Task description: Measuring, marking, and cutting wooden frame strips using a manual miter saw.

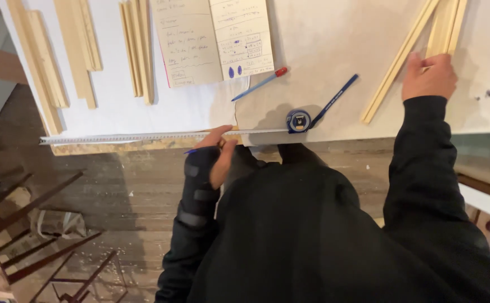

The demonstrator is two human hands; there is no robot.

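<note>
My left hand [218, 150] rests at the table's front edge on a thin wooden strip, under an extended tape measure blade [144, 136]; a blue pen tip shows by its fingers. The round blue tape measure case [298, 120] sits on the table to the right. My right hand [429, 76] presses down on a bundle of light wooden strips [408, 50] at the far right. A wrist brace with straps covers my left forearm.
An open notebook [214, 36] with handwriting lies at the back centre. A blue pen with a red cap [260, 83] and a dark blue pencil [334, 99] lie near it. More wooden strips [76, 50] lie on the left. Dark wooden frames [37, 235] stand on the floor.
</note>
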